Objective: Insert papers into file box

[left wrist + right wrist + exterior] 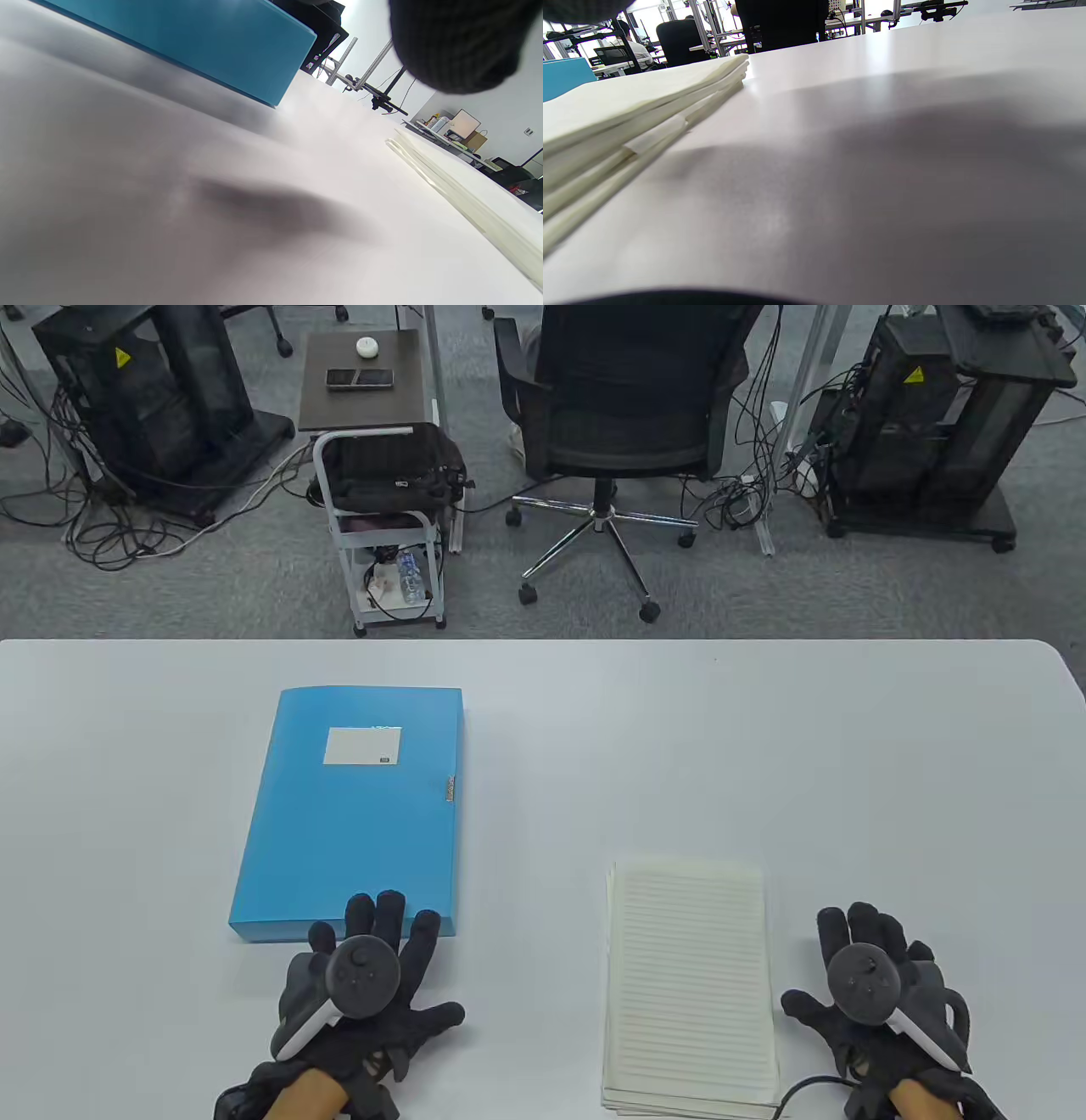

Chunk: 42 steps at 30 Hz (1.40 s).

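Observation:
A closed blue file box (352,810) with a white label lies flat on the white table (764,746), left of centre; it also shows in the left wrist view (203,38). A stack of lined papers (689,984) lies near the front edge, right of centre, and shows in the right wrist view (615,114) and the left wrist view (475,199). My left hand (373,984) lies flat and spread, its fingertips at the box's near edge. My right hand (874,993) lies flat and spread on the table, just right of the papers, holding nothing.
Beyond the table's far edge stand a black office chair (619,407), a small white cart (386,517) and black equipment racks (144,398) with cables on the floor. Bare table lies between the box and the papers.

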Tool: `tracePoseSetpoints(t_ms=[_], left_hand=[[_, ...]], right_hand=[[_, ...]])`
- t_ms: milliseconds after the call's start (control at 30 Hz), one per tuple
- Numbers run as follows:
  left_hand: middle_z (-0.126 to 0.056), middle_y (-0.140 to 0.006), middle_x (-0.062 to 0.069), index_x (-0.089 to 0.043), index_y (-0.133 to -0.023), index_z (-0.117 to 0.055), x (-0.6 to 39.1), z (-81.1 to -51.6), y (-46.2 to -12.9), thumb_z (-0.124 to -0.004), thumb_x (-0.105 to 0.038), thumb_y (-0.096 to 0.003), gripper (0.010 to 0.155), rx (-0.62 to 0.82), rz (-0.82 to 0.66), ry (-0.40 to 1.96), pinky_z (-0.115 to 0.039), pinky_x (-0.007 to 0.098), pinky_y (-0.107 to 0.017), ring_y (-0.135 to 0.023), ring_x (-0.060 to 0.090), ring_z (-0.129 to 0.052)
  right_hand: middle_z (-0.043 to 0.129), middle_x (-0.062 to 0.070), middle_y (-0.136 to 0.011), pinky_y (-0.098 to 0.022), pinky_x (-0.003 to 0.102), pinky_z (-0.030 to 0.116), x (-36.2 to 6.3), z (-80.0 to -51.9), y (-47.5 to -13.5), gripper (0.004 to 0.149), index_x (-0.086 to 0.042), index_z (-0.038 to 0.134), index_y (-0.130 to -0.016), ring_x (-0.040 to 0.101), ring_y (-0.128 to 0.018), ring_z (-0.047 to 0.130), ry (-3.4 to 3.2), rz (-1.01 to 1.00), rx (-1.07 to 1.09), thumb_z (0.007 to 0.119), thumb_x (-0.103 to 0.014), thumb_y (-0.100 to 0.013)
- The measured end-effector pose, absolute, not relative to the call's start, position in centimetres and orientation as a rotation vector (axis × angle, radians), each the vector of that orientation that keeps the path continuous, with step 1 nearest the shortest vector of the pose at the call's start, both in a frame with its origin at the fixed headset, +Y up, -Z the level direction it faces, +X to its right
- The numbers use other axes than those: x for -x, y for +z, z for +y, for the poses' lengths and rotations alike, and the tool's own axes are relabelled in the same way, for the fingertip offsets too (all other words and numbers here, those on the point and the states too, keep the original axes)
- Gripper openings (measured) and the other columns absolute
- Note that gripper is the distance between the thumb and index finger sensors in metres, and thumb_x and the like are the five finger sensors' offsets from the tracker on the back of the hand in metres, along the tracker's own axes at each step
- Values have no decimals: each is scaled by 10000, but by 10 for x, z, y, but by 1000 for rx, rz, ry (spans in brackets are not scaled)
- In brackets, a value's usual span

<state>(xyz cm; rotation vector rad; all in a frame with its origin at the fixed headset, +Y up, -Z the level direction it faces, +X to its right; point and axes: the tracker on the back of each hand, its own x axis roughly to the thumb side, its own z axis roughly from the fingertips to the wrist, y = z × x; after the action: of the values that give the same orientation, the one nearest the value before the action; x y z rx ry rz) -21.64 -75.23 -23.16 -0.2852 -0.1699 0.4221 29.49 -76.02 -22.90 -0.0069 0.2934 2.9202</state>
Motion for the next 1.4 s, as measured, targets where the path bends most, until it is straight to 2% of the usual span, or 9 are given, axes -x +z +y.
tracePoseSetpoints(t_ms=[467,567,667,767,867,1033,1167,1333,1400], left_hand=[[61,-1138,-10,-402,-1095,-265,227,-740,-234,-710,-739,-316,959,311,-142,463,123,648,-644,-1042,303,133],[-172,-1202,1,-342,-1094,-440,268,-708,-250,-755,-708,-326,906,107,25,609,73,653,-672,-1093,325,-7],[-575,-1136,50,-306,-1067,-558,321,-681,-277,-820,-699,-315,889,-73,309,702,-87,681,-742,-1077,400,-417],[-490,-1149,18,-356,-1082,-450,352,-676,-303,-807,-733,-297,941,-82,471,501,-172,692,-751,-1026,392,-529],[-199,-1205,6,-405,-1093,-314,366,-685,-319,-802,-755,-276,1014,-32,577,524,-98,711,-732,-1118,399,-298],[-157,-1147,166,-313,-1086,-184,379,-712,-337,-834,-768,-220,1174,79,710,632,-160,768,-703,-1056,580,-264],[-433,-1135,146,-245,-1090,-260,384,-727,-343,-872,-728,-213,1173,112,740,617,-227,752,-722,-1067,516,-419],[-760,-973,56,-247,-1066,-492,383,-741,-348,-914,-610,-254,985,98,704,702,-404,697,-748,-927,380,-790],[-746,-979,72,-238,-1068,-489,385,-743,-346,-914,-581,-266,970,92,690,732,-390,701,-752,-918,388,-784]], right_hand=[[-35,196,-1031,-639,754,143,-299,-762,-225,940,-213,29,-945,487,-961,80,2900,321,1,606,-626,-328],[-29,194,-1033,-639,754,146,-297,-762,-225,939,-213,30,-945,486,-963,90,2900,327,-7,608,-625,-329],[-22,190,-1036,-644,751,147,-293,-762,-229,933,-211,47,-950,481,-965,96,2906,332,-8,611,-620,-331],[-9,186,-1040,-646,745,142,-292,-763,-229,907,-204,111,-967,480,-959,74,2917,357,-9,615,-614,-334],[-5,184,-1043,-642,747,142,-293,-762,-230,914,-207,93,-965,481,-957,69,2922,343,-6,617,-613,-335],[-3,185,-1042,-644,746,144,-295,-762,-229,909,-208,77,-960,480,-958,72,2905,335,1,623,-598,-347],[-3,184,-1043,-644,746,145,-296,-761,-230,898,-208,76,-959,479,-959,76,2906,331,2,626,-587,-358],[0,187,-1043,-643,747,145,-298,-761,-230,908,-206,75,-959,481,-959,78,2884,336,6,626,-595,-351],[3,187,-1045,-643,748,146,-298,-761,-230,910,-207,78,-960,482,-960,82,2881,332,0,627,-598,-348]])
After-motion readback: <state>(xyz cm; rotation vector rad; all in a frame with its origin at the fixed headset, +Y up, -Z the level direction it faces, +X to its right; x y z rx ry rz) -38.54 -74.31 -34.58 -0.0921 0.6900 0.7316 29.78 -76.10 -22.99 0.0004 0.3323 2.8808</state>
